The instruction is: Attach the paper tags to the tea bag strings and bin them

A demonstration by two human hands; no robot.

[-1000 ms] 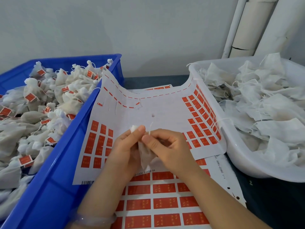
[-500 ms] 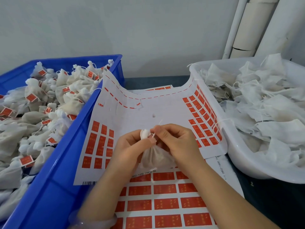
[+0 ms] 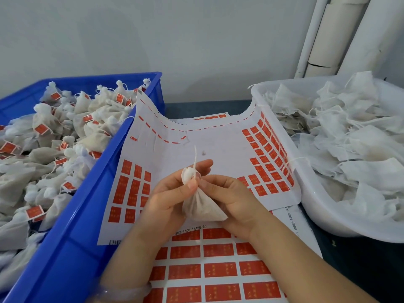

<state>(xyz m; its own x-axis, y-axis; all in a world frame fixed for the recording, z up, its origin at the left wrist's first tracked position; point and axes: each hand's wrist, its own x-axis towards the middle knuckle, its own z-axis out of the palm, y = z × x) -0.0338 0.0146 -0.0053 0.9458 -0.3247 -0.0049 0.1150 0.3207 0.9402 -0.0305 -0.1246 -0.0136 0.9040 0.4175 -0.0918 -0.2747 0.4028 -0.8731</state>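
A filled tea bag (image 3: 202, 207) hangs between my hands above the label sheets, its gathered neck (image 3: 188, 174) upward. My left hand (image 3: 168, 197) pinches that neck with thumb and fingers. My right hand (image 3: 231, 195) holds the bag from the right side, fingers curled round it near the neck. The bag's white string (image 3: 195, 157) sticks straight up from the neck, free of any tag. Under my hands lies a curled sheet of red paper tags (image 3: 265, 169), and a flat sheet of red tags (image 3: 218, 270) lies nearer me.
A blue bin (image 3: 72, 232) on the left holds several tagged tea bags (image 3: 54, 136). A white tub (image 3: 323, 217) on the right holds several untagged tea bags (image 3: 345, 136). White pipes (image 3: 341, 33) stand against the wall at the back right.
The bag's neck has been drawn tight and the pouch now hangs full below my fingers. The string has come up to stand straight above the neck.
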